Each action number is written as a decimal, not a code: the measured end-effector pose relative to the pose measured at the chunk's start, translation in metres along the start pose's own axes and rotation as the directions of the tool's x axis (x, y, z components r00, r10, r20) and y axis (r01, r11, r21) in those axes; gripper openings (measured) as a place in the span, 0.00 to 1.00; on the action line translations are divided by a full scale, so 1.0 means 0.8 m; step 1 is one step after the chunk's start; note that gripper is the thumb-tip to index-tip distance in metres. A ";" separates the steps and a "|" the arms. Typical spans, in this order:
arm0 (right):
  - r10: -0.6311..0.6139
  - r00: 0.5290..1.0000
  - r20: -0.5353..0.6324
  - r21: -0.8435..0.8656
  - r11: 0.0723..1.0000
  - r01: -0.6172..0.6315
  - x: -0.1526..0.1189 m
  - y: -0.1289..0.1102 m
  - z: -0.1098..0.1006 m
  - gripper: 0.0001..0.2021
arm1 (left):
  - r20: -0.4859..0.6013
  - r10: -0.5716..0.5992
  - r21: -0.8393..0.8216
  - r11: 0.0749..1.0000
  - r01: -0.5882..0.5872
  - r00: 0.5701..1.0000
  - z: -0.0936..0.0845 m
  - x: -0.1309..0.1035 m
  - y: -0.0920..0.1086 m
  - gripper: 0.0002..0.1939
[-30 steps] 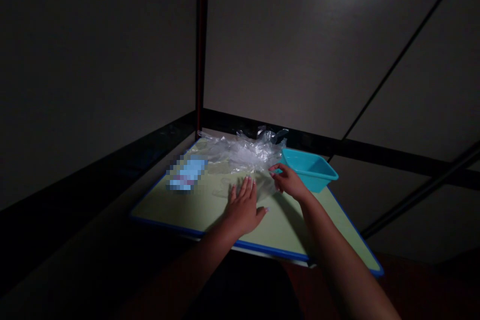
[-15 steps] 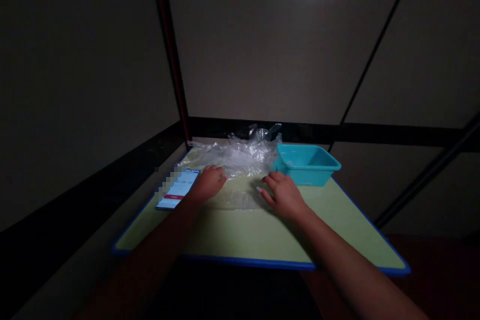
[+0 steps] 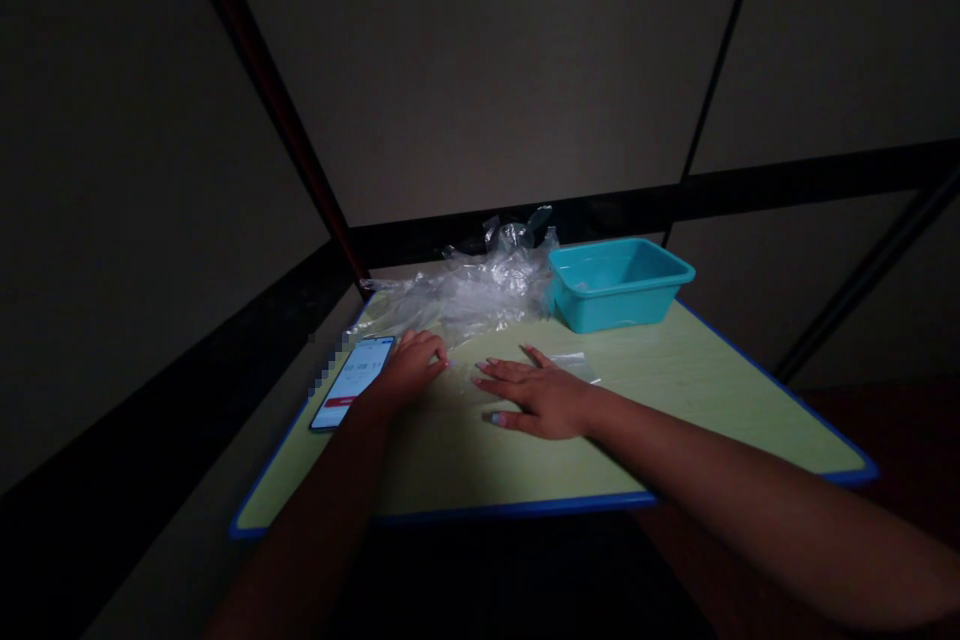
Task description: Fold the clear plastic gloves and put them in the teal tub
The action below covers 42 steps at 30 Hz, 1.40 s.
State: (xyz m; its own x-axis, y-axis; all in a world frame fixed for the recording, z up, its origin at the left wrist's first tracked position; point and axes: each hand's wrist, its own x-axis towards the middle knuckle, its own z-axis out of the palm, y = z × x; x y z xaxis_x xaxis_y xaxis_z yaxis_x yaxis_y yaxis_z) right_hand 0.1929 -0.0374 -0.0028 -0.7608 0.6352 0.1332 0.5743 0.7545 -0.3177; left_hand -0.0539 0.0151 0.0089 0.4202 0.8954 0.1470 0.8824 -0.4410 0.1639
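Observation:
A small flat clear plastic bag point(image 3: 577, 367) lies on the table, partly hidden beneath my right hand point(image 3: 536, 395). That hand rests flat on it, fingers spread and pointing left. My left hand point(image 3: 411, 367) is beside the phone, its fingers curled and the thumb meeting the index finger at the bag's left edge. The plastic there is faint, but it appears pinched. Behind both hands spreads a crumpled heap of clear plastic bags point(image 3: 480, 295).
A turquoise plastic basket point(image 3: 619, 305) stands at the back right of the pale green table point(image 3: 705, 410), which has a blue edge. On the left lies a phone point(image 3: 351, 385) with its screen lit. Dark-trimmed walls point(image 3: 517, 80) rise behind the table and on the left.
My right hand has come down flat and swept left across the small bag. My left hand has curled its fingers and shifted slightly left and nearer. The view has tilted.

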 end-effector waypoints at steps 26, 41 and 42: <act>0.049 0.994 0.094 0.022 0.998 -0.051 -0.002 -0.008 -0.013 0.30 | 0.035 -0.027 -0.414 0.909 0.039 0.999 -0.010 -0.005 0.000 0.11; 0.060 0.993 0.100 0.027 0.998 -0.063 -0.001 -0.009 -0.014 0.29 | 0.039 -0.094 -0.431 0.896 0.102 0.995 -0.012 -0.004 -0.001 0.14; 0.060 0.993 0.099 0.027 0.998 -0.063 -0.001 -0.009 -0.014 0.29 | 0.038 -0.076 -0.431 0.898 0.085 0.996 -0.013 -0.005 -0.001 0.13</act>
State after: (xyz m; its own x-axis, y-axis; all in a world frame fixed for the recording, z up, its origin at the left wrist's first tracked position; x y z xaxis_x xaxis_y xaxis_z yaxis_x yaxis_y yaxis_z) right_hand 0.1924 -0.0415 0.0101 -0.7510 0.6600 0.0200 0.6129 0.7081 -0.3505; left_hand -0.0582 0.0114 0.0184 0.3596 0.9281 0.0968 0.7373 -0.3462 0.5802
